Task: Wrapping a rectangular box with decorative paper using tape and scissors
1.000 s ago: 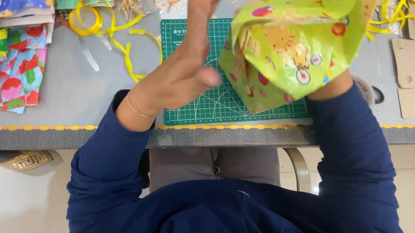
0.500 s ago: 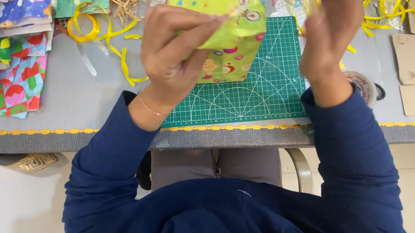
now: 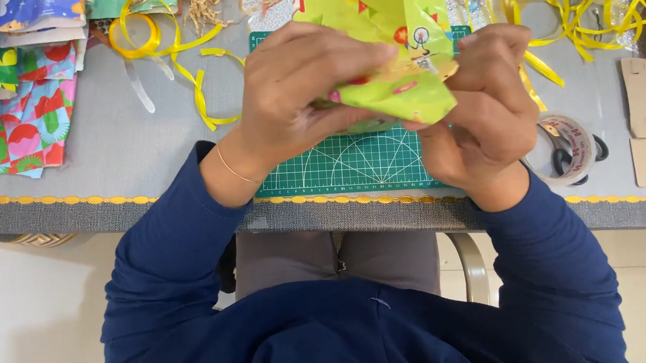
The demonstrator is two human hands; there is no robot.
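Because both hands are pinching the same folded corner of the paper (image 3: 400, 85), I judge the main risk to be a tear or a crooked crease: the glossy green sheet looks thin, and if my left hand (image 3: 309, 91) pulls one way while my right hand (image 3: 481, 110) pushes the other, the fold could split or slide off its line. The upper part of the sheet stands loose and runs out past the top of the frame, so it could flop down and hide the fold, or brush the ribbon (image 3: 178, 59) lying on the counter (image 3: 123, 142).

I hold the paper up in the air, above the green mat (image 3: 352, 164) and not resting on it. My left hand is closed over the sheet from the left, thumb beneath and fingers curled on top. My right hand grips the right end of the fold from below, with the knuckles towards me. The two hands sit close together, with only the creased edge showing between them. A tape roll (image 3: 567, 145) lies on the counter just beyond my right wrist, apart from the paper.
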